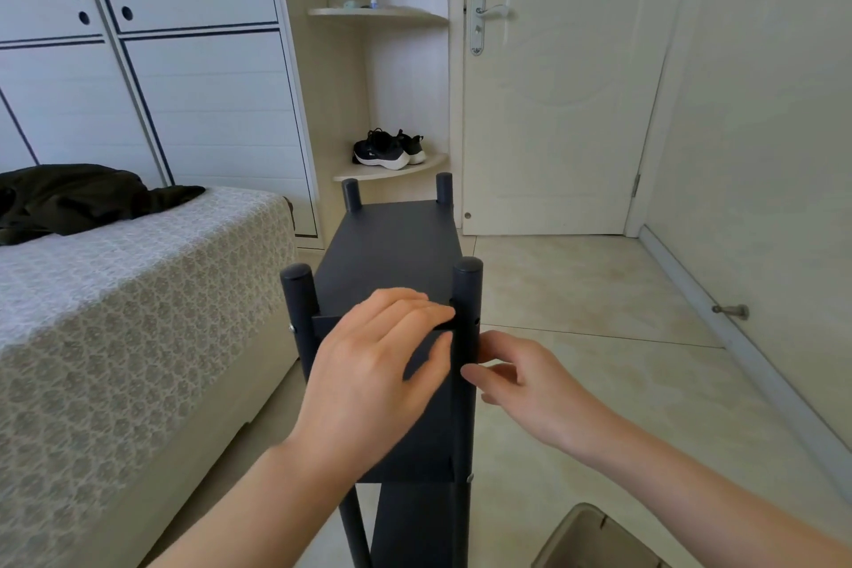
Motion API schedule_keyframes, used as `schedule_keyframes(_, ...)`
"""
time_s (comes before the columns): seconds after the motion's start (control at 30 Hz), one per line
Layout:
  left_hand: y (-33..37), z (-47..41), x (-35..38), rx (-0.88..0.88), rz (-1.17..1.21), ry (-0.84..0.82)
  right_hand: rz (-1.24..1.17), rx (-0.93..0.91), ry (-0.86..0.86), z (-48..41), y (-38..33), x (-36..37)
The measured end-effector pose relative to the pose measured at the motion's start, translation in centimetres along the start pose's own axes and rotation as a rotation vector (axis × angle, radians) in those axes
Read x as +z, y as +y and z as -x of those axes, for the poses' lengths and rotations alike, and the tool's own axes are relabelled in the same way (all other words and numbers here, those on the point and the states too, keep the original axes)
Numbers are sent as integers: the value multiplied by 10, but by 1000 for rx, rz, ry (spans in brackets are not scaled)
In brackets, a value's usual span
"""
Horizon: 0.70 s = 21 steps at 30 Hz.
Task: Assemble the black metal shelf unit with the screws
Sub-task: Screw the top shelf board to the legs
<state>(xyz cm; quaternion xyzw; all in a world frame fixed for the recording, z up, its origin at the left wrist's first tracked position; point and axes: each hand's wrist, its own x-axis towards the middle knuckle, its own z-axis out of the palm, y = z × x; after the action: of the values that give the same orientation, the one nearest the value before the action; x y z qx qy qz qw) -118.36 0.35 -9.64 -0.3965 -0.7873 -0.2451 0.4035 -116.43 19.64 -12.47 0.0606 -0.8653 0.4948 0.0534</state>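
Observation:
The black metal shelf unit (392, 244) stands upright on the floor between the bed and the door, with round posts at its corners. My left hand (369, 364) lies over the near edge of the top shelf, fingers straight on top and thumb under the edge. My right hand (511, 374) is beside the near right post (466, 291), fingers curled close to the post's outer side; whether they pinch a screw is hidden. A silver screw head (292, 328) shows on the near left post. A lower shelf (410, 521) is visible beneath.
A bed (115, 314) with a patterned cover and dark clothing lies close on the left. A closed door (553, 106) and corner shelves with shoes (387, 148) are behind. A grey bin edge (594, 540) sits at the bottom right. Tiled floor extends to the right.

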Motion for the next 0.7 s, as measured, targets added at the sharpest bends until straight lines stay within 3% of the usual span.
schedule_keyframes(0.23, -10, -6, 8, -20, -267, -181, -4, -31, -11, -1, 0, 0)
schedule_keyframes(0.7, -18, -13, 13, 38, -198, -110, 55, -82, -41, -1, 1, -2)
